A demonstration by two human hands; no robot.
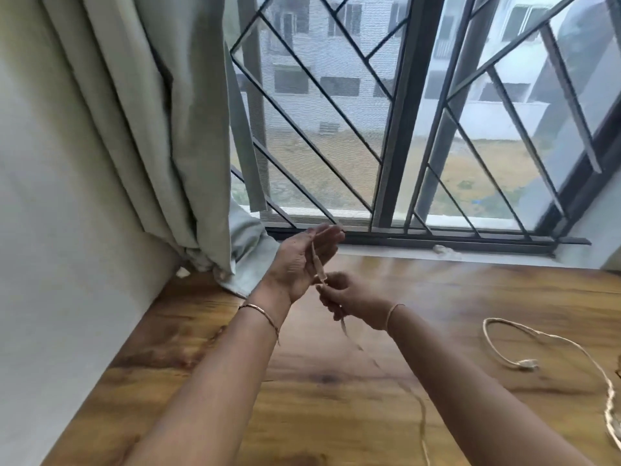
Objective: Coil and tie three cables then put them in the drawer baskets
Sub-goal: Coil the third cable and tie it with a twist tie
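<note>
My left hand [304, 260] is raised above the wooden table [336, 391], palm up with straight fingers. A thin pale cable [416, 401] lies across that palm, its plug end near the wrist. My right hand [349, 297] pinches the same cable just below the left palm. From there the cable trails down and to the right across the table, blurred by motion. A second white cable [524, 348] lies loose in a wide loop on the table at the right, its plug [526, 364] resting inside the loop. No drawer or basket is in view.
A pale green curtain [151, 129] hangs at the left, bunched on the table's back corner. A barred window [403, 129] with a dark frame runs along the far edge. A white wall borders the left side.
</note>
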